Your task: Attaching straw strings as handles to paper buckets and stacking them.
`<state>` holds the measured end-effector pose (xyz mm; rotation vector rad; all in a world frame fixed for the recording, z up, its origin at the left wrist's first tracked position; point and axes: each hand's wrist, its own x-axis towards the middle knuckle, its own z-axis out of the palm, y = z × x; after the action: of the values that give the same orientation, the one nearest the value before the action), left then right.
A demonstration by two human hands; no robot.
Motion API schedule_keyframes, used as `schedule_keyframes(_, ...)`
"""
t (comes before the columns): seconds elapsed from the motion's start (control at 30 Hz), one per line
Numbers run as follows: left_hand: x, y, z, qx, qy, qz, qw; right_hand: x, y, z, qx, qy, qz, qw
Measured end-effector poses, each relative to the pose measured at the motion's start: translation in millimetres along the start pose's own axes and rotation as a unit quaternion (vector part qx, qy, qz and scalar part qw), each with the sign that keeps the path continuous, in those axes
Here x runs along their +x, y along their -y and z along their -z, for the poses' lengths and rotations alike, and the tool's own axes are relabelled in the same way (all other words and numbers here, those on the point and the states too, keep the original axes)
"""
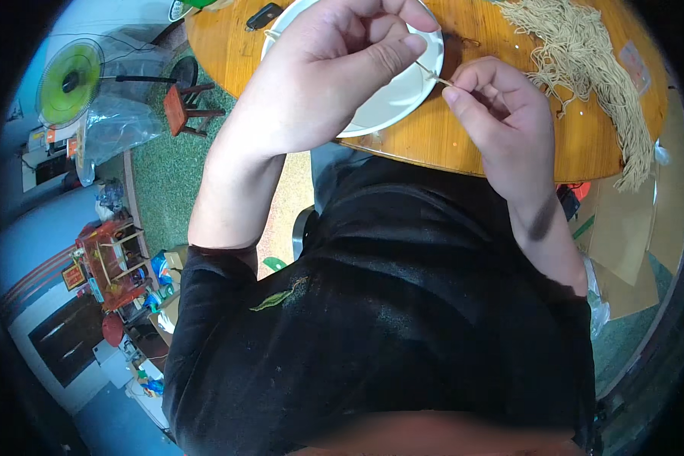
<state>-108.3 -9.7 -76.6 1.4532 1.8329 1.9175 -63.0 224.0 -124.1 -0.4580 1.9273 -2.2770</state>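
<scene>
A short length of thin beige string [433,77] runs between my two hands, with what looks like a small knot in it. My left hand [346,72] pinches one end between thumb and curled fingers, its palm side partly turned away. Lower and to the right, my right hand [509,118] grips the other end between thumb and forefinger, the remaining fingers curled in. Beneath them stands a round white tub [387,114], partly covered by my left hand. A thick bundle of beige strings [585,76] lies on the wooden table [463,156], right of my right hand.
A dark key fob-like object [264,17] lies at the table's far left. On the floor beyond stand a small reddish wooden stool [178,110] and a green fan [70,82]. Flattened cardboard [631,228] sits right of the table. Cluttered shelves [114,262] line the left.
</scene>
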Motion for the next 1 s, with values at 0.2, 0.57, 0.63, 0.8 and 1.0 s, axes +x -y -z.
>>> schedule_keyframes(0.2, 2, 8, -2, -0.117, -0.039, -0.047, 0.991, 0, -10, 2, 0.03, 0.031, -0.04, 0.998)
schedule_keyframes(0.57, 15, -57, -36, 0.022, -0.238, 0.316, 0.918, -1, -19, 0, 0.034, 0.053, -0.043, 0.997)
schedule_keyframes(0.63, 16, -52, -40, 0.049, -0.257, 0.308, 0.915, -1, -20, 0, -0.016, 0.067, -0.042, 0.997)
schedule_keyframes(0.8, 19, -51, -39, 0.132, -0.249, 0.318, 0.905, -4, -12, -3, -0.168, 0.061, 0.025, 0.984)
schedule_keyframes(1.0, 28, -56, -39, 0.229, -0.242, 0.349, 0.876, -4, -2, 8, -0.024, 0.121, -0.043, 0.991)
